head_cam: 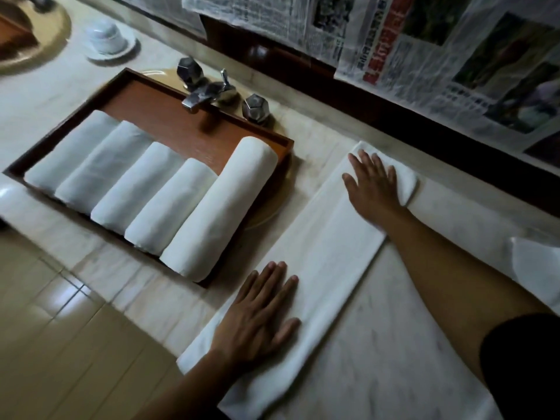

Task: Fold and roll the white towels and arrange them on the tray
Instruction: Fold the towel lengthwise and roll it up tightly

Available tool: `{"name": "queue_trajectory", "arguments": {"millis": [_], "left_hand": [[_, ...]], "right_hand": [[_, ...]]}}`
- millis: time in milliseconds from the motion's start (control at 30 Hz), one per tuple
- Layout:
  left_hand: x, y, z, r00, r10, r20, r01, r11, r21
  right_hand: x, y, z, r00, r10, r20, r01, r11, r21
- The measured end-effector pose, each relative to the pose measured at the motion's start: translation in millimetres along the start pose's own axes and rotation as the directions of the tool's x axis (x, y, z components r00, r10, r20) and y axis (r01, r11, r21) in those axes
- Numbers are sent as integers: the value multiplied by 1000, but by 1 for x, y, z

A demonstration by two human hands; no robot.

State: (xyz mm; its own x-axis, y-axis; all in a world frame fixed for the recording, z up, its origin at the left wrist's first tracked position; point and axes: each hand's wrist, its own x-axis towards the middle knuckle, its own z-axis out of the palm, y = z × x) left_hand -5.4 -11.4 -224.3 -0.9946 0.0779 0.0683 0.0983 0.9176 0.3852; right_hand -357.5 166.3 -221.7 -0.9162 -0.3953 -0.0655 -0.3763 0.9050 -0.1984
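A white towel (327, 247), folded into a long narrow strip, lies flat on the marble counter (394, 344), running from the near edge toward the back wall. My left hand (260, 310) presses flat on its near end with straight fingers. My right hand (371, 183) lies flat on its far end, fingers spread. To the left, a brown wooden tray (157, 98) sits over the sink and holds several rolled white towels (218, 207) side by side.
A chrome faucet (209, 89) with two faceted knobs stands just behind the tray. A white lidded cup on a saucer (107, 37) sits at the back left. Newspaper sheets (424, 56) cover the wall. More white cloth (533, 262) lies at the right edge.
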Motion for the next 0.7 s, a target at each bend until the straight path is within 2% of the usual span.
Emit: {"name": "queue_trajectory", "arguments": {"millis": [100,233,333,433,533,633,700], "left_hand": [[1,1,0,1000,-7,10,7,1000,-7],[0,-2,-1,1000,-1,11,2,1000,-5],[4,-5,1,999,3,45,-4,1000,31],[3,0,-1,1000,-7,15,6,999,34],[-15,13,-3,999,51,-4,-51,997,57],[-35,20,2,998,52,34,-54,996,65],[-39,18,2,999,12,41,-14,999,38]], "right_hand": [[-10,-16,-1,999,34,-4,-34,999,-7],[-110,-73,14,981,-160,-108,167,984,57],[-182,-92,36,968,-228,-100,228,974,-12],[-167,-75,35,966,-236,-109,230,971,-71],[-125,-51,32,963,-245,-113,236,968,-91],[-90,-25,19,945,-242,-221,223,969,-108],[-87,-27,6,918,-233,-322,229,972,-52]]}}
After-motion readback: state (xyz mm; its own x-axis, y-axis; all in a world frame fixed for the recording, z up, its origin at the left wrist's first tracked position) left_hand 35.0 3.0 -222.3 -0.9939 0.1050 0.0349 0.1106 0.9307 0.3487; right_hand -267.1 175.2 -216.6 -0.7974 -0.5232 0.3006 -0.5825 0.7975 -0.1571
